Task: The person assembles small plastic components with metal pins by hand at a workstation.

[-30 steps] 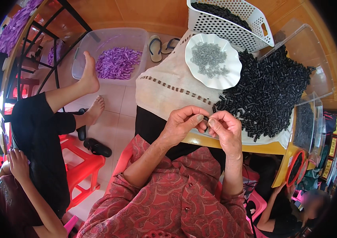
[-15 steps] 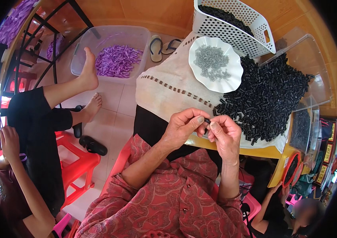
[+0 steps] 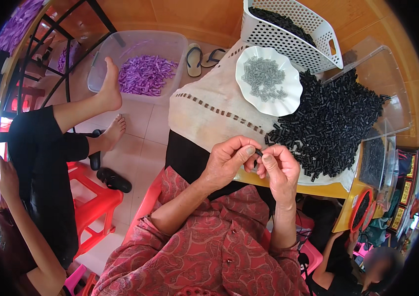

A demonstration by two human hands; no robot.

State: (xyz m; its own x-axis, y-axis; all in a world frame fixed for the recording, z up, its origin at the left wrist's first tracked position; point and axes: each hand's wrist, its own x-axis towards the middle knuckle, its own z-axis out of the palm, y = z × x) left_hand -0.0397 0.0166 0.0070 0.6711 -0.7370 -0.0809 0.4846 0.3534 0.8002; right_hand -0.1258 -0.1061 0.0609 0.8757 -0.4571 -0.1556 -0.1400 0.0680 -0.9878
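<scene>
Close together in front of my chest, at the table's near edge, both hands are closed in a pinch. Between the fingertips is a small black cylindrical piece (image 3: 259, 152), mostly covered by the fingers. My left hand (image 3: 227, 160) grips one end of it, and my right hand (image 3: 282, 172) grips the other. Just beyond my right hand spreads a large heap of similar small black pieces (image 3: 328, 128). Past my hands stands a white scalloped dish (image 3: 256, 101) with many small clear pieces (image 3: 264, 76) in it.
A white perforated basket (image 3: 278, 37) of black pieces stands at the back, beside a clear plastic bin (image 3: 394, 93) on its side. A clear tub (image 3: 103, 64) of purple pieces sits on the floor. Someone sits at left near a red stool (image 3: 98, 207); another person is at lower right.
My hands stay nearly in place, with slight finger movement around the black piece. The person at the left shifts an arm a little.
</scene>
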